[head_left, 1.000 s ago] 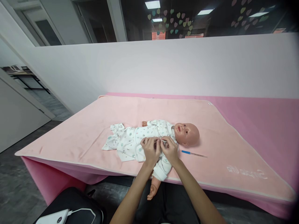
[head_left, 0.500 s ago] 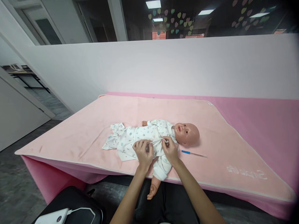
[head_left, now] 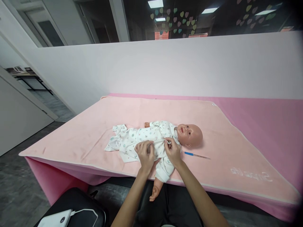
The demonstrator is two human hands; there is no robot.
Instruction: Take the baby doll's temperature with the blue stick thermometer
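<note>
A baby doll (head_left: 190, 135) lies on its back with its head to the right. It wears a white printed baby outfit (head_left: 144, 134), whose legs lie flat to the left. My left hand (head_left: 145, 154) is closed in a pinch at the front of the outfit, near the doll's middle. Close to the doll's neck, my right hand (head_left: 173, 153) pinches the outfit's white edge or tie. A thin taut white line of cloth runs between both pinches. One doll arm (head_left: 156, 190) hangs over the table's front edge.
A blue-handled thin tool (head_left: 196, 155) lies right of my right hand. The doll rests on a peach blanket (head_left: 82, 126) spread over a pink-covered table (head_left: 267, 123). Behind stands a white wall (head_left: 165, 69). A white phone-like device (head_left: 55, 219) with a cable sits at lower left.
The view has shifted very slightly. My left hand's fingertips have risen a little along the outfit's front; my right hand holds its place.
</note>
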